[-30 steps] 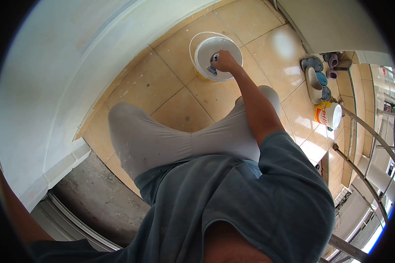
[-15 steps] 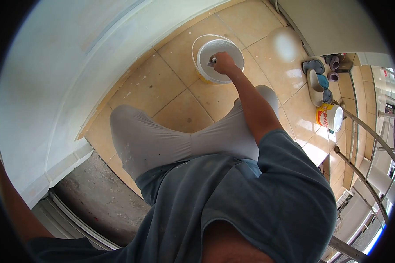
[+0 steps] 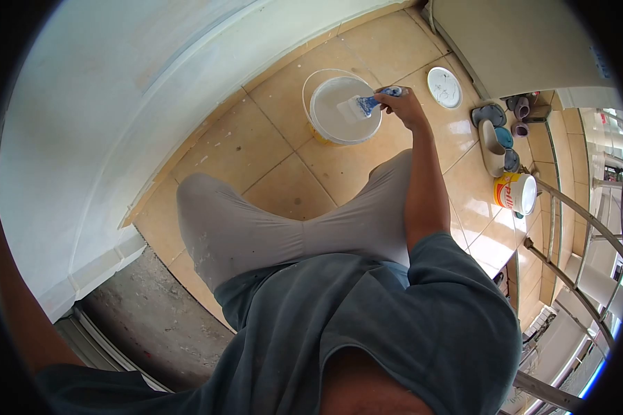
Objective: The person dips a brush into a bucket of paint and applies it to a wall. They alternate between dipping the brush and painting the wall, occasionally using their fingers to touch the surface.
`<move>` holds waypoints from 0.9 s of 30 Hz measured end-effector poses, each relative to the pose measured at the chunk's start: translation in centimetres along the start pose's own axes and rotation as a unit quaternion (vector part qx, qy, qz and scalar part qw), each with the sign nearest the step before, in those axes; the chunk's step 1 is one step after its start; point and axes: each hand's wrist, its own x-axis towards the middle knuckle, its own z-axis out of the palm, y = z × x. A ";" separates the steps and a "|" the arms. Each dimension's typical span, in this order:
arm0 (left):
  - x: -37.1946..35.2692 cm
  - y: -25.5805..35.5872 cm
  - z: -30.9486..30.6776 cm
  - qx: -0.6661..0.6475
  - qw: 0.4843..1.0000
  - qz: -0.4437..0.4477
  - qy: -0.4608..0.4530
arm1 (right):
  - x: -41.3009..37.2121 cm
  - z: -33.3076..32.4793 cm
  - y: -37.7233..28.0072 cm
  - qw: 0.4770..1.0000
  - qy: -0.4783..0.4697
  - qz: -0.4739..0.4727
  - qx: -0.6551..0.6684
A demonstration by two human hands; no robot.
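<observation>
**Loaded brush held over the paint bucket**

Crouching on a tan tiled floor (image 3: 277,173) close beside a white wall (image 3: 104,104), with knees in grey trousers (image 3: 214,221) spread wide and a blue-grey shirt (image 3: 367,325) filling the lower frame.

Gripping a paintbrush (image 3: 362,106) in the right hand (image 3: 403,105), with the fingers clamped round the blue handle and the arm stretched forward past the right knee. Holding the brush roughly level, with the bristles coated white and pointing left over the open bucket (image 3: 339,141). Cannot tell whether the bristles touch the rim. Hovering just inside the right edge of the bucket, above the white paint that fills it.

No sight of the left hand, so cannot tell whether open or closed.

Standing the bucket on the floor ahead of the knees, near the wall, with its wire handle lying back against the far side. Beyond the right hand, flat on the tiles, a round white lid (image 3: 444,87), apart from the bucket and near the foot of a pale cabinet (image 3: 519,41). Further right, a cluster of slippers (image 3: 497,131), then a second tub (image 3: 516,192) with a red and yellow label, tipped on its side. Along the right edge, the slanting metal rails of a ladder (image 3: 581,214).
</observation>
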 end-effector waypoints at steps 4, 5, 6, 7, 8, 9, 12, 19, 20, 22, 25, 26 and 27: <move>0.2 0.0 0.3 -0.002 1.000 0.004 0.002 | 0.4 -2.7 2.8 0.982 0.089 0.066 0.151; 0.3 0.1 0.4 -0.004 1.000 0.007 0.003 | 0.6 -3.0 3.6 0.974 0.092 0.077 0.194; 0.3 0.2 0.6 -0.004 1.000 0.010 0.005 | 0.8 -3.4 4.3 0.963 0.096 0.086 0.237; 0.3 0.0 0.6 -0.005 1.000 0.012 0.006 | 0.9 -4.0 4.8 0.950 0.100 0.094 0.280; 0.7 0.3 0.2 -0.001 1.000 0.016 0.007 | 1.0 -4.2 5.0 0.943 0.108 0.105 0.298; 1.1 0.6 -0.7 -0.004 1.000 0.020 -0.012 | 1.1 -4.3 5.1 0.935 0.115 0.115 0.315; -2.1 -3.0 3.1 -0.002 0.999 0.042 0.022 | 1.3 -4.5 5.4 0.918 0.125 0.136 0.350; 0.1 -0.4 0.3 -0.039 0.999 -0.016 -0.028 | 1.8 -4.0 5.0 0.914 0.131 0.164 0.346; -0.4 -0.6 0.9 -0.040 0.999 -0.011 0.007 | 1.9 -3.9 4.9 0.918 0.140 0.164 0.333; -1.2 -1.3 2.3 -0.032 0.999 -0.012 0.021 | 1.9 -3.7 4.7 0.924 0.163 0.165 0.305; -1.6 -1.5 1.9 -0.021 0.999 -0.028 -0.038 | 1.3 -3.6 4.0 0.932 0.180 0.161 0.271; -1.2 -1.1 1.4 -0.025 0.998 -0.032 -0.046 | 1.3 -3.6 4.1 0.936 0.182 0.154 0.260; -0.9 -0.8 1.2 -0.026 0.998 -0.037 -0.054 | 1.4 -3.6 4.0 0.940 0.183 0.145 0.249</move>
